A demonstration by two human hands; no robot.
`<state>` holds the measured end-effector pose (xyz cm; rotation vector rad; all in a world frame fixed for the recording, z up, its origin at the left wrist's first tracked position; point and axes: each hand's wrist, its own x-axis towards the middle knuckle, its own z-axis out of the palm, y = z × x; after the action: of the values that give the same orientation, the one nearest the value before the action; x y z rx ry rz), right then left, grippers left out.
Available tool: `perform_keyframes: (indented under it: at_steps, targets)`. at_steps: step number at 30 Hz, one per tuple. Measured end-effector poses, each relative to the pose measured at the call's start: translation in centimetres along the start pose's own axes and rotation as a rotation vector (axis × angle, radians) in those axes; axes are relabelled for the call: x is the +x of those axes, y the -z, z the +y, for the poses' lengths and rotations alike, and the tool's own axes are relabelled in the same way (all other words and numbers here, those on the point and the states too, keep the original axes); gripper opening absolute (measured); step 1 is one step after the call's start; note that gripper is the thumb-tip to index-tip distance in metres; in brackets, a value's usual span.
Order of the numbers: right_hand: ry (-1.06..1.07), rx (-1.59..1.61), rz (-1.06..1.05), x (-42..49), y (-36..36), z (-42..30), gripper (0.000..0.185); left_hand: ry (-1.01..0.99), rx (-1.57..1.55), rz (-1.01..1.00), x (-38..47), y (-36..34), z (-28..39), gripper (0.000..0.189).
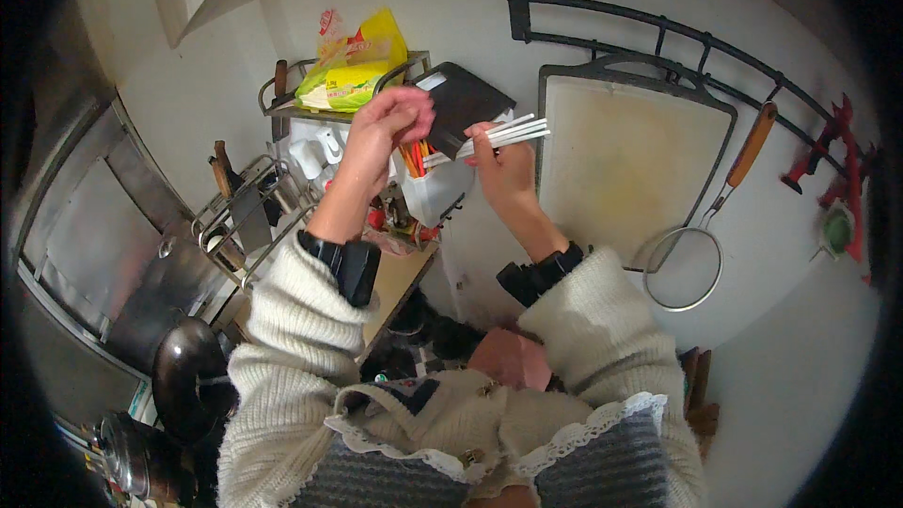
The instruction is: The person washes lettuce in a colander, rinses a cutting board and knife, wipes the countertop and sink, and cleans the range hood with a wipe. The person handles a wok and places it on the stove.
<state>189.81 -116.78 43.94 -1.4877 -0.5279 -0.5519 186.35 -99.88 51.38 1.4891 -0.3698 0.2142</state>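
My right hand (504,166) is closed around several thin white sticks, which look like chopsticks (518,132); their far ends point to the right. The other ends reach over a white wall-mounted holder (430,194) in which orange and red sticks (416,159) stand. A dark lid or panel (469,102) is tilted up above this holder. My left hand (398,116) is raised at the lid's left edge with its fingers curled; whether it touches or grips the lid cannot be made out.
A yellow bag (349,85) lies on a wall shelf. At left, a metal rack (254,212) holds a cleaver (250,219), near a dark wok (190,381). A cutting board (628,162) and a strainer (684,268) hang from a black rail (614,7) on the right.
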Motion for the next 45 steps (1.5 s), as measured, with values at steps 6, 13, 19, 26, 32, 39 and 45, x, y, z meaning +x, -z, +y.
perform_keyframes:
  at_steps: [6,13,19,26,32,39,45]
  targets:
    - [0.241,-0.003,0.099,-1.6,-0.9,1.2,0.016,-0.036,0.191,-0.064,-1.3,-0.1,-1.8,0.023]
    - [0.259,-0.028,0.080,-3.2,-1.1,2.1,0.014,0.040,-0.109,-0.053,-1.1,-0.2,0.0,0.034]
    - [0.013,-0.318,-0.227,2.1,-3.8,4.5,0.015,0.047,-0.124,-0.029,-0.4,0.0,-1.0,0.026]
    - [-0.033,0.065,-0.309,2.0,-6.9,9.4,0.033,-0.016,-0.249,0.021,0.2,-0.6,-2.3,0.026]
    - [0.274,0.177,-0.118,1.1,-7.2,12.0,0.031,-0.153,-0.243,0.086,-0.4,-0.7,-5.7,0.021]
    - [0.149,-0.468,-0.211,0.4,-6.4,12.6,0.026,-0.027,-0.036,0.147,-11.2,3.3,-5.9,0.022]
    - [0.238,-0.411,-0.072,-7.8,-6.6,12.7,0.046,0.200,0.001,-0.201,-29.8,9.2,-5.6,0.036]
